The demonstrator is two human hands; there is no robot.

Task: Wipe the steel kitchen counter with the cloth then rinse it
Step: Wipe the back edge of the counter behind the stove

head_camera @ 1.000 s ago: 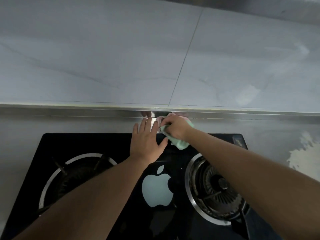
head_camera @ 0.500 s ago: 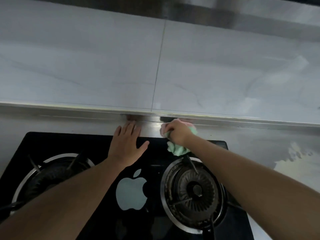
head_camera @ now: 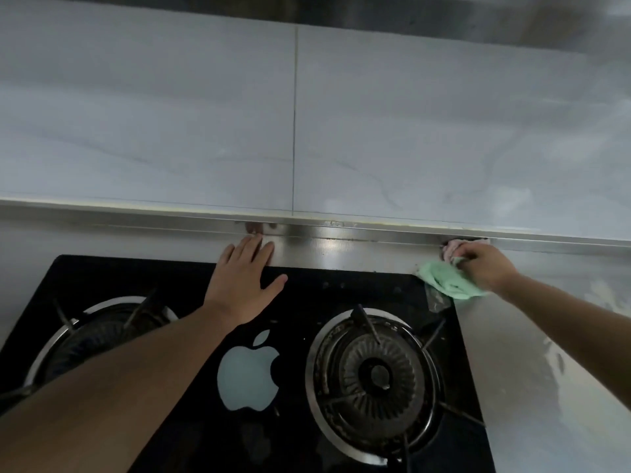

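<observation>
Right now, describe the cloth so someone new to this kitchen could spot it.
Find the black glass stove. At its back right corner, on the steel counter, the right hand grips a bunched cloth. It is the only soft, mint-green thing amid grey steel and black glass.

Right hand (head_camera: 486, 268) – cloth (head_camera: 447, 281) – steel counter (head_camera: 512, 353)

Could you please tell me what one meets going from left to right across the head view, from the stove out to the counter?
left burner → left hand → right burner → green cloth → right hand → steel counter
</observation>
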